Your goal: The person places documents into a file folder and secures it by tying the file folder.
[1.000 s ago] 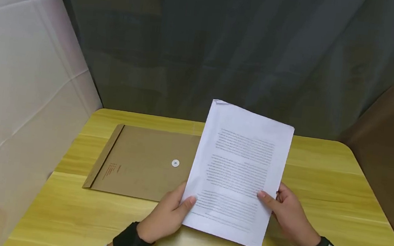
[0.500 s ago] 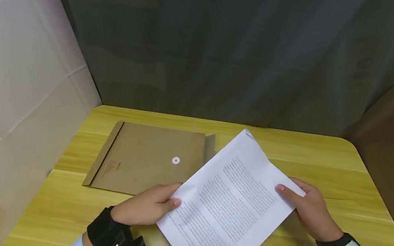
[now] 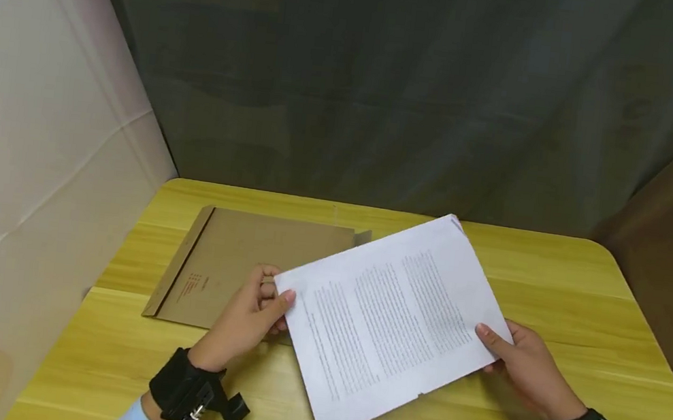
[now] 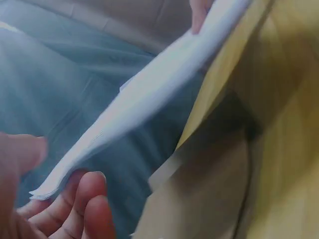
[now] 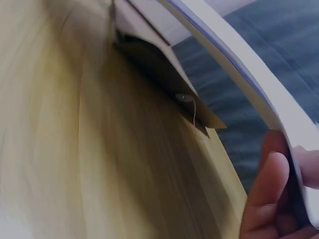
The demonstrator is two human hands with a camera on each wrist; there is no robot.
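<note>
- The stack of printed paper [image 3: 390, 315], upright a second ago, has turned to lie crosswise and low over the table [image 3: 577, 317].
- The left hand [image 3: 247, 320] has moved onto the brown envelope [image 3: 232, 261], apparently covering its button.
- The right hand [image 3: 525, 370] has dropped nearer the person.

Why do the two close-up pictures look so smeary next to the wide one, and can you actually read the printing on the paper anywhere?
Head view: evenly lit and fairly sharp, but the print on the stack of paper is too small to read. Left wrist view: the stack's edge and the left hand's fingers are soft, streaky. Right wrist view: the wooden table smears into streaks; the brown envelope lies in shadow.
</note>
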